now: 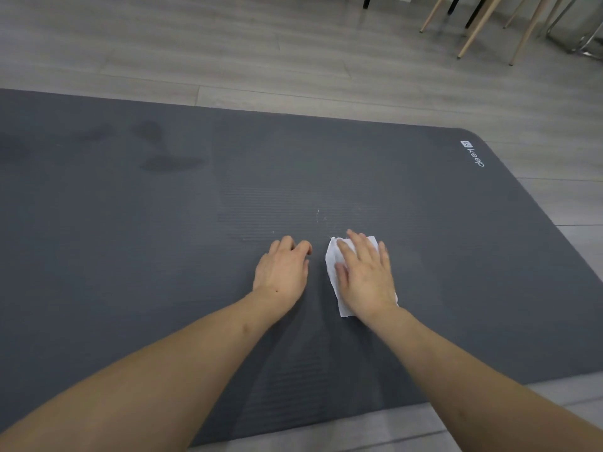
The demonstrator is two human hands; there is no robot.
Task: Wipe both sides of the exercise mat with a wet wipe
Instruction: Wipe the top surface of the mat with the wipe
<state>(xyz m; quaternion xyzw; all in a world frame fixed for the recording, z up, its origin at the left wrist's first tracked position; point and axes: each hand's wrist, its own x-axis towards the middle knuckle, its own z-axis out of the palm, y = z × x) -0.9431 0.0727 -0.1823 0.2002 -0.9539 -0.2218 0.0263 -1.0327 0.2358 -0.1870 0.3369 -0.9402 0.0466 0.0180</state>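
Note:
A dark grey exercise mat (130, 239) lies flat on the floor, its ribbed face up and a white logo near its far right corner. My right hand (367, 275) rests flat, fingers spread, on top of a white wet wipe (333, 256) and presses it onto the mat right of centre. The wipe shows at the hand's left side and beyond the fingertips. My left hand (282, 269) sits on the mat just left of the wipe with fingers curled under, holding nothing. Darker damp patches mark the mat's far left part.
Grey wood-look floor (293, 60) surrounds the mat. Pale wooden chair legs (479, 24) and dark and metal furniture legs stand at the far right. The mat's near edge runs along the floor below my forearms.

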